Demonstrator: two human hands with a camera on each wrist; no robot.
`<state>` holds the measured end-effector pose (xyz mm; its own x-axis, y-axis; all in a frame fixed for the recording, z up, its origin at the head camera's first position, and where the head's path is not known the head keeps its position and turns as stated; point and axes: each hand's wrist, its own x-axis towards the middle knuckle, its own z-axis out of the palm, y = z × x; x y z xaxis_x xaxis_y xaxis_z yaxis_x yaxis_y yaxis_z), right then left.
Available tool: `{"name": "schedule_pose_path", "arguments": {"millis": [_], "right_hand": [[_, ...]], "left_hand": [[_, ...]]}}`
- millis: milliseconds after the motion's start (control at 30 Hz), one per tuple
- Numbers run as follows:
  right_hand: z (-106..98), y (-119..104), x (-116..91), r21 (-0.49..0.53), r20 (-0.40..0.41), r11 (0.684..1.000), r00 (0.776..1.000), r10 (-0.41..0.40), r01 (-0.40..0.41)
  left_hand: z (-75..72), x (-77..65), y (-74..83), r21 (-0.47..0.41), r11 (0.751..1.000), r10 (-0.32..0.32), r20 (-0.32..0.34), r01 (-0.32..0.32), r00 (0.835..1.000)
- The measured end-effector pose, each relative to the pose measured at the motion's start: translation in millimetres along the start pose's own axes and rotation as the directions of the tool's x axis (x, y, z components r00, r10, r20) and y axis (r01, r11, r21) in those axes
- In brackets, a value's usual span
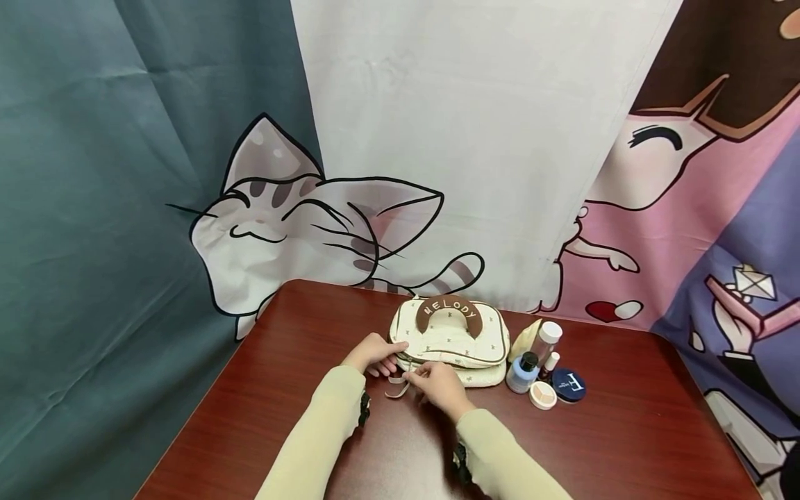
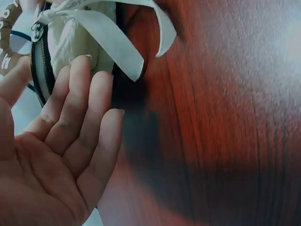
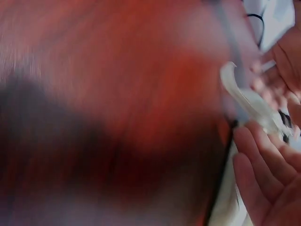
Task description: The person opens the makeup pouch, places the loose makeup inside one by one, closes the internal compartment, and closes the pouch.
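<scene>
Left wrist: my left hand rested nearly straight-fingered against the bag, ribbon just beyond. Head: my right hand, nearer, pinched the ribbon at the bag's left end; its long side ran right. Right wrist: ribbon against that hand.

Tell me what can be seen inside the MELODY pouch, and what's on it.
No contents show: the pouch's cream fabric covers its inside. On it is the brown MELODY patch. A ribbon hangs from the zipper pull.
</scene>
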<state>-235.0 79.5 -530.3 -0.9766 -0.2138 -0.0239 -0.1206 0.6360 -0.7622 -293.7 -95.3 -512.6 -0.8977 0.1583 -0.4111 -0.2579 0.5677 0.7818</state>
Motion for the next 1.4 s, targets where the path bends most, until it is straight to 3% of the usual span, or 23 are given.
{"name": "schedule_pose_path", "arguments": {"millis": [133, 233, 600, 800, 1067, 1400], "right_hand": [[12, -2, 1, -0.097, -0.129, 0.995, 0.991, 0.026, -0.039], [12, -2, 1, -0.120, -0.167, 0.992, 0.986, 0.019, -0.040], [-11, 9, 1, -0.323, -0.191, 0.946, 0.977, -0.091, 0.025], [-29, 20, -5, -0.369, -0.179, 0.929, 0.980, -0.092, 0.020], [-53, 25, -8, -0.548, -0.146, 0.835, 0.975, -0.165, 0.059], [-82, 27, -10, -0.666, -0.089, 0.746, 0.995, -0.044, -0.027]], "left_hand": [[5.0, 1.6, 1.6, -0.038, 0.999, -0.008, -0.005, 0.008, 1.000], [6.7, 3.1, 1.7, -0.060, 0.998, -0.006, -0.004, 0.005, 1.000], [7.3, 5.7, 3.4, -0.073, 0.997, 0.013, -0.020, -0.014, 1.000], [4.9, 8.7, 1.5, -0.064, 0.998, 0.009, -0.032, -0.011, 0.999], [1.6, 9.3, 1.4, -0.045, 0.999, 0.010, -0.043, -0.012, 0.999], [-1.1, 9.5, 1.9, -0.007, 1.000, 0.026, -0.056, -0.026, 0.998]]}}
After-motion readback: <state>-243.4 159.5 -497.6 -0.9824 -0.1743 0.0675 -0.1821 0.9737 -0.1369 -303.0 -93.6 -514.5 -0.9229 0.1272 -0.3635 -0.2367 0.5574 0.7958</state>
